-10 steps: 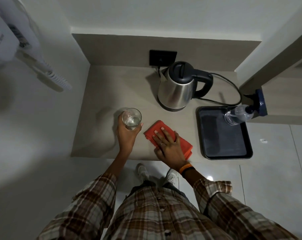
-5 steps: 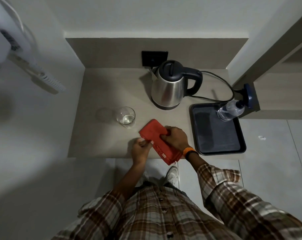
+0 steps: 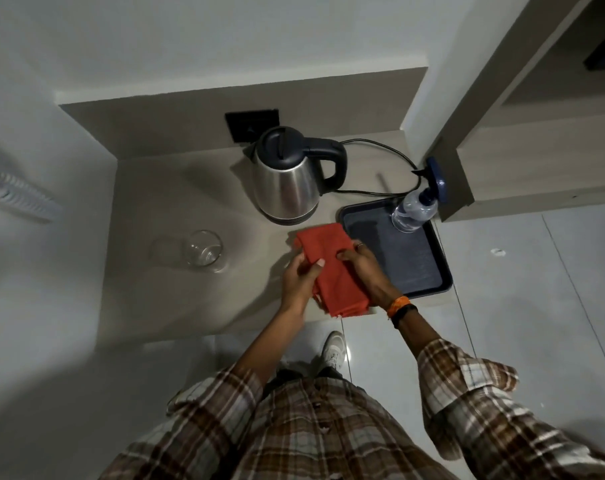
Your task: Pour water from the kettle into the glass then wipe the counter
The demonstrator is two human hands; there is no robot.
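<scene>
- Left hand [image 3: 296, 278] and right hand [image 3: 363, 268] are both gripping the red cloth [image 3: 332, 271], fingers curled shut on its 2 sides, thumbs lying on top.
- Cloth is hanging folded between the hands, over the counter's [image 3: 176, 299] front edge; cannot tell whether it is touching the surface.
- Glass [image 3: 204, 252] is standing upright on the counter, well to the left of the hands, a little water showing at its bottom; neither hand is touching it.
- Kettle [image 3: 289, 178] is sitting upright at the back, lid closed, handle pointing right, cord [image 3: 391, 150] trailing off to the right.
- Dark tray [image 3: 432, 268] is lying just right of the cloth, carrying 1 clear bottle [image 3: 412, 211] at its far corner.
- Right wrist is wearing an orange band [image 3: 398, 303]; plaid sleeves are rolled back.
</scene>
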